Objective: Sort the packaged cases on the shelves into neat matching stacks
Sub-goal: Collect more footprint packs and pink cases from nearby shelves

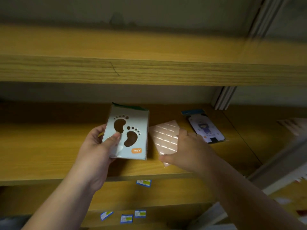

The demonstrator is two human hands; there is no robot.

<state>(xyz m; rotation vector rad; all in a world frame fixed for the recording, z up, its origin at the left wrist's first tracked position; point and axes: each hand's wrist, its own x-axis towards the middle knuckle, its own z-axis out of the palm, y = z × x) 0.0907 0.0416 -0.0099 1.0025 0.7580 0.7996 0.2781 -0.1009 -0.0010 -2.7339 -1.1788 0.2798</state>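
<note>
My left hand (99,146) holds a pale packaged case with two brown footprint cut-outs and an orange "HeY" label (131,130), thumb across its front, above the middle shelf (41,146). Just right of it a pink case with white dashes (164,135) lies flat on the shelf. My right hand (187,151) rests on the pink case's right and near edges, thumb at its near corner, fingers curled over its far side. Further right lies a case with a blue header and a cartoon figure (206,128).
A thick wooden shelf board (149,70) overhangs above. Small blue-edged labels (143,183) are stuck on the lower shelf fronts. A grey metal upright (222,98) divides the bay; more pale packages (294,127) lie blurred at far right.
</note>
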